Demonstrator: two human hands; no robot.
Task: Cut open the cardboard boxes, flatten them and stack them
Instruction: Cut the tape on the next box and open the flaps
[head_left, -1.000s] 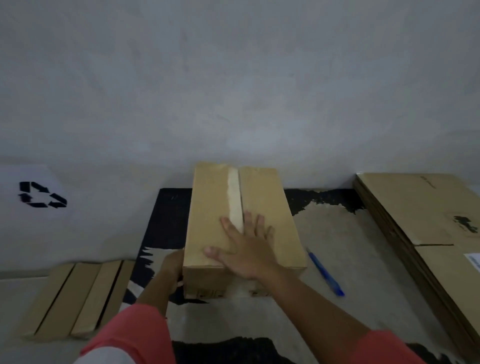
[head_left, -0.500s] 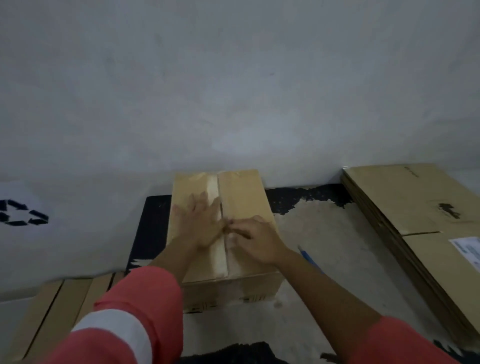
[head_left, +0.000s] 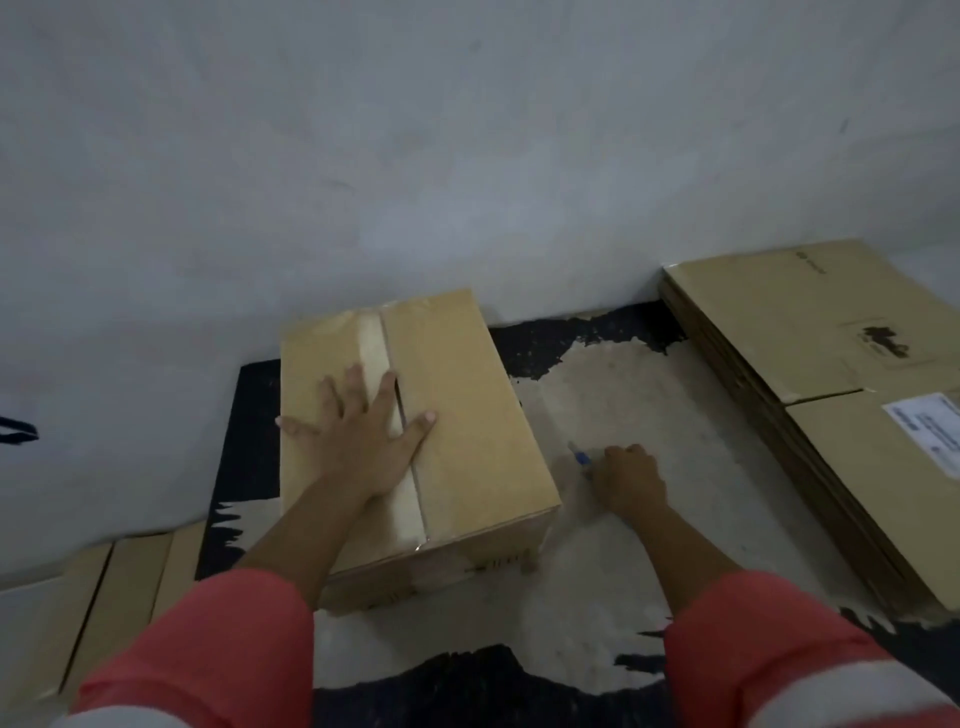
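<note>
Head view. Sealed cardboard box (head_left: 467, 415) sits on the floor (head_left: 623, 389), far end against the wall, pale tape strip (head_left: 374, 343) running down the top seam.

Left grip (head_left: 358, 441): bare hand, flat, fingers spread and straight, pressing the box top across the tape. It holds nothing.

Right grip (head_left: 631, 480): on the floor just right of the box, fingers curled round the near end of a blue pen-shaped tool (head_left: 581, 458). The tip pokes out toward the box. Likely the cutter; no blade can be made out.

Stack of flattened boxes (head_left: 779, 322) lies well to the right. More flat cardboard pieces (head_left: 119, 587) lie at lower left.

Handling, judged:
- The box looks stiff-walled and probably light, possibly empty, so it may slide under the cut.
- The flat palm on the lid is the sensible hold.
- Fingers should stay off the seam line ahead of the blade.
- Once slit, take the flaps by their free edges.
- The tape looks smooth, so the tip may skate.
</note>
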